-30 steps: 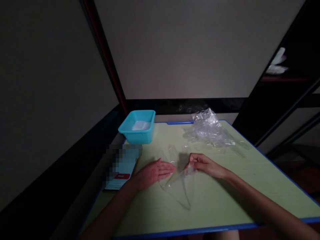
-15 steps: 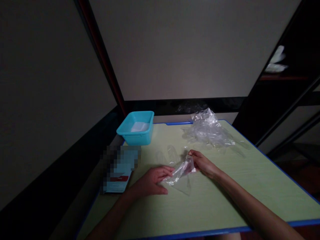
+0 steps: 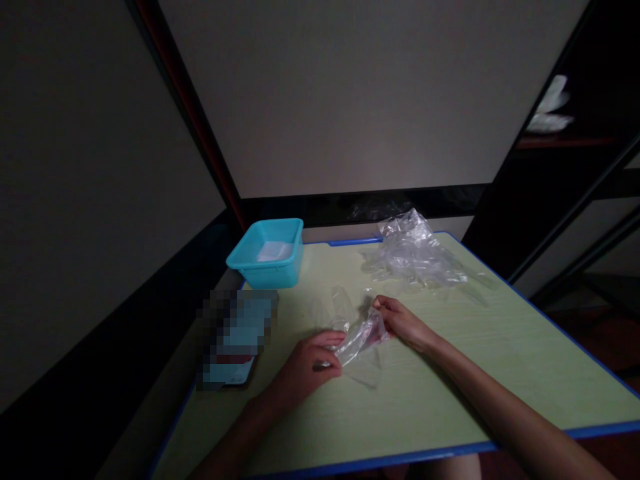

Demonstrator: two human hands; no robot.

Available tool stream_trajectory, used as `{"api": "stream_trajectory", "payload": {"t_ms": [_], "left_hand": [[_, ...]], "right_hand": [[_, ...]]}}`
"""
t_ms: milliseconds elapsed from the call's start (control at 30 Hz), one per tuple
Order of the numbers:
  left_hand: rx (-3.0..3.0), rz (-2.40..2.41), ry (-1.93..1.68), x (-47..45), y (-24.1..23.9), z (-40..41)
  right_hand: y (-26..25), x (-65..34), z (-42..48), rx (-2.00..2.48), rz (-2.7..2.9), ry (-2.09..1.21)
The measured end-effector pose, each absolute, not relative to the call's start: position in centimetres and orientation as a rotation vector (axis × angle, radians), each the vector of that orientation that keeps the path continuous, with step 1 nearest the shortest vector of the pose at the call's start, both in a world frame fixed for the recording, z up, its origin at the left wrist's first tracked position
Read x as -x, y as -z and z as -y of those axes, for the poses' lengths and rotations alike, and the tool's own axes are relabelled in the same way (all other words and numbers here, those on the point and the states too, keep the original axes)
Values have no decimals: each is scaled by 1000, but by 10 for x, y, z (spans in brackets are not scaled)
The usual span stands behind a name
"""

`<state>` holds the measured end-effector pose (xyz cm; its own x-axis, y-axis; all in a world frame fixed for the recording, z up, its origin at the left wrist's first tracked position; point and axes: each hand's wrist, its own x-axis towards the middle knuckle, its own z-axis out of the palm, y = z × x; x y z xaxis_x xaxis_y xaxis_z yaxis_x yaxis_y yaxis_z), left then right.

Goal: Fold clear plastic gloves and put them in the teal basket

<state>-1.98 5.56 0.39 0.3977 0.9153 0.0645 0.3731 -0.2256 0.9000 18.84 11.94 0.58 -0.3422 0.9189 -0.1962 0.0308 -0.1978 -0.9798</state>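
Note:
A clear disposable plastic glove (image 3: pixel 361 343) lies crumpled between my two hands above the table, its finger shapes spread flat beyond them. My left hand (image 3: pixel 319 360) pinches the glove's left side between thumb and fingers. On the other side my right hand (image 3: pixel 395 319) grips the glove in closed fingers, with the skin showing pink through the film. A heap of similar clear plastic gloves (image 3: pixel 417 257) lies at the far right of the table, loosely piled.
A turquoise plastic basket (image 3: pixel 270 272) with something white inside stands at the table's far left corner. Nearer, a flat light-blue item (image 3: pixel 240 333), partly blurred out, lies along the left edge. The pale table (image 3: pixel 440 413) has a blue rim, and a wall panel rises behind it.
My left thumb has closed up against the fingers onto the glove, where it was apart before. My right hand keeps its hold. The whole view has shifted slightly.

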Motion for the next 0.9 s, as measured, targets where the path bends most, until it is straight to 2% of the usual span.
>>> {"api": "stream_trajectory", "payload": {"t_ms": [433,667,900], "left_hand": [[-1249,-1079,-984,23,-7,-63],[-910,-935,-974,23,-7,-70],[-817,-871,-980,24,-8,-75]], "right_hand": [[-3,-190,-117,1120,1446,-1529],[3,-189,-116,1132,1472,-1468],[-1,-189,-115,1211,1465,-1433]]}}
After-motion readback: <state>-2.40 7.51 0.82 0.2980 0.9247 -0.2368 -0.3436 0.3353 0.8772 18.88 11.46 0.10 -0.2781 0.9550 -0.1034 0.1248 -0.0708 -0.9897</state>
